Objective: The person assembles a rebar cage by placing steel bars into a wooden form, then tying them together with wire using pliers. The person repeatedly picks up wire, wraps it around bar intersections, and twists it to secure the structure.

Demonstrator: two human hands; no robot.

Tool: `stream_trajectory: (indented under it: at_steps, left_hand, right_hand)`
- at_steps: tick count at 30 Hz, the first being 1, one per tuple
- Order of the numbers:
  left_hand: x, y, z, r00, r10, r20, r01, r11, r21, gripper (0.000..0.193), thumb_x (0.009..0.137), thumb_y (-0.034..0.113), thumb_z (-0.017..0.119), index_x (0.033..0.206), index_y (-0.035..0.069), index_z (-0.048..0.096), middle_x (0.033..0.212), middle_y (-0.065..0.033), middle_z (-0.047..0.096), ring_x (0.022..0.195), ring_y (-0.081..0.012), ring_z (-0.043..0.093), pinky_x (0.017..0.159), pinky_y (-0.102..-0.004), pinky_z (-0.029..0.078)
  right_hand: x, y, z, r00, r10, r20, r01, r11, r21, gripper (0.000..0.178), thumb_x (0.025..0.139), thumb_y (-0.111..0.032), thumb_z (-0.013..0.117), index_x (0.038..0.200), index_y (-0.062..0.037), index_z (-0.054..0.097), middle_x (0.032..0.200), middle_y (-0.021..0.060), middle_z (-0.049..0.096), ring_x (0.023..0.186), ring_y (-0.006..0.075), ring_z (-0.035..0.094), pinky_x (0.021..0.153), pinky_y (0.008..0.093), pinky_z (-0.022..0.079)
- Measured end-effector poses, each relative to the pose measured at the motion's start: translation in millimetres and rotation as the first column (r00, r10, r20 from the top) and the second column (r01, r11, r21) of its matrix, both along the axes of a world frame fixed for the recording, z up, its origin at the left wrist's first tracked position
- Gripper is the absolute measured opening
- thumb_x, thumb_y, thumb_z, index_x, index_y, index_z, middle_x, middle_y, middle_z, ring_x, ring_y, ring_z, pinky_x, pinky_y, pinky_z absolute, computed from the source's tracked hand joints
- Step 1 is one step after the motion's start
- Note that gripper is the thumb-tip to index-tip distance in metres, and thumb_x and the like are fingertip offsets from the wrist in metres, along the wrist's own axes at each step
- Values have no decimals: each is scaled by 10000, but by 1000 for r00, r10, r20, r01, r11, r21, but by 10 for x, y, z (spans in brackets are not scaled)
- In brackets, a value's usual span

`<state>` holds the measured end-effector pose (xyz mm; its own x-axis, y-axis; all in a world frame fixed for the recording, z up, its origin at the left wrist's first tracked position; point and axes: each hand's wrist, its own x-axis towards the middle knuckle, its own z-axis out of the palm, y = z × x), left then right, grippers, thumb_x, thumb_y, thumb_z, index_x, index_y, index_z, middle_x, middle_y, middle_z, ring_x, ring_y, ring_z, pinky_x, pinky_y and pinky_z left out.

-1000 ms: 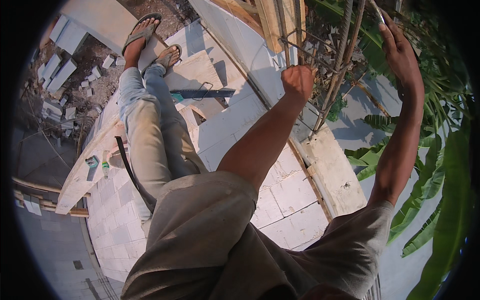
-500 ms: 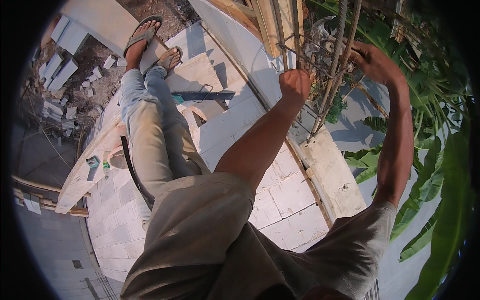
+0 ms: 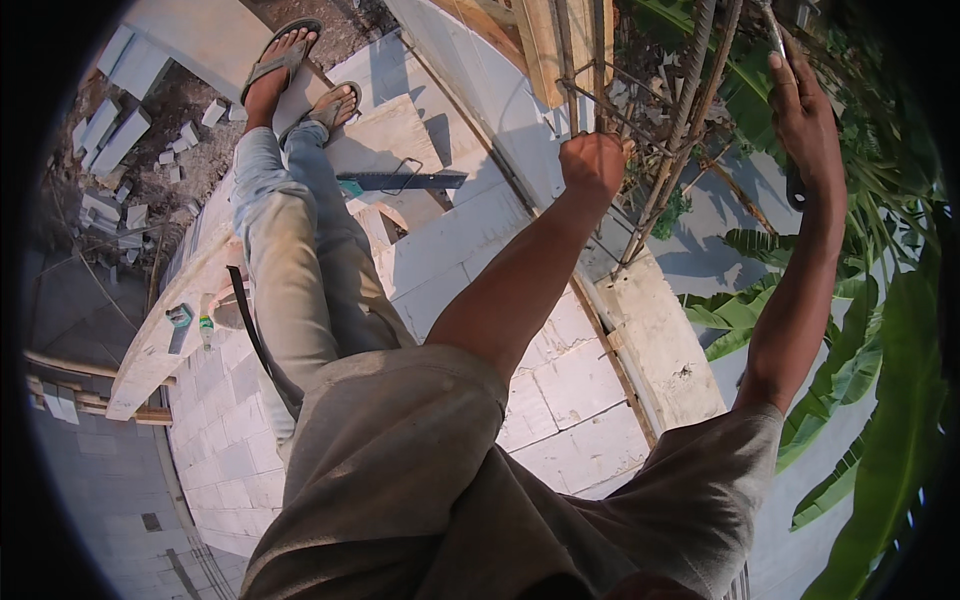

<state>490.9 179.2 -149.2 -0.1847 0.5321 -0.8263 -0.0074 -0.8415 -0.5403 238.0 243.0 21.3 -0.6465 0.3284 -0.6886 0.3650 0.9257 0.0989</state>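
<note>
My left hand [image 3: 594, 165] is closed in a fist around a thin upright steel rebar [image 3: 571, 75] of a tied rebar cage. The fist hides part of the bar. To its right, thicker ribbed rebars [image 3: 682, 115] lean upward, with thin stirrups between them. My right hand [image 3: 808, 118] is raised beyond the cage, over the leafy side, wrapped around a hammer-like tool [image 3: 776, 32] with a shiny metal shaft and a dark handle end. The tool's head is cut off at the picture's top. Upright wooden boards [image 3: 536, 50] stand beside the cage.
Pale block flooring [image 3: 575, 400] lies below me, bordered by a concrete ledge [image 3: 665, 350]. A handsaw [image 3: 405, 182] lies near wooden boards by my sandalled feet. Broken white blocks [image 3: 120, 140] litter the far left. A bottle [image 3: 206, 330] stands at left; banana leaves [image 3: 890, 400] fill the right.
My right hand has swung away from the rebar cage, up and to the right, bringing the tool's shaft into clearer view. My left fist stays at the bar.
</note>
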Motion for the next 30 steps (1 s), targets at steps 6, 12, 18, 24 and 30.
stream_trajectory:
  at_steps: [6, 12, 18, 24, 30]
  left_hand:
    - [258, 168, -211, 935, -3, -354, -71, 978, -198, 299, 878, 267, 432, 782, 18, 567, 796, -91, 582, 751, -218, 575, 702, -319, 477]
    - [458, 102, -300, 635, -722, -275, 427, 624, -654, 263, 875, 153, 422, 690, 27, 559, 762, -109, 592, 745, -220, 583, 706, -313, 475]
    - [448, 158, -367, 141, -981, -133, 115, 149, -982, 248, 841, 112, 460, 623, 37, 551, 685, -128, 593, 706, -206, 586, 636, -304, 464]
    - [300, 73, -67, 743, -543, -390, 239, 761, -604, 238, 844, 157, 459, 651, 50, 546, 683, -102, 555, 717, -213, 557, 666, -288, 456]
    - [123, 82, -116, 989, 112, -98, -117, 992, -50, 241, 867, 222, 413, 706, 56, 479, 763, -77, 511, 804, -197, 519, 779, -286, 443]
  right_hand:
    - [0, 81, -57, 856, 335, 394, -304, 942, -140, 485, 989, -416, 488, 1375, -122, 496, 1253, 163, 607, 1126, 311, 589, 956, 394, 451]
    - [103, 129, -143, 884, 353, 307, -307, 933, -188, 499, 986, -411, 493, 1387, -114, 477, 1181, 160, 647, 1067, 311, 625, 940, 396, 468]
    - [-58, 40, -11, 949, 233, 212, -204, 968, -149, 516, 987, -425, 485, 1403, -120, 457, 1236, 188, 614, 1141, 296, 595, 949, 393, 462]
    - [240, 190, -24, 932, 230, 280, -219, 973, -70, 488, 981, -451, 484, 1393, -188, 489, 1181, 143, 656, 1124, 267, 608, 907, 403, 475]
    - [23, 160, 70, 984, 143, 107, -131, 985, -112, 439, 987, -404, 490, 1379, -207, 503, 1154, 141, 661, 1072, 299, 612, 922, 405, 472]
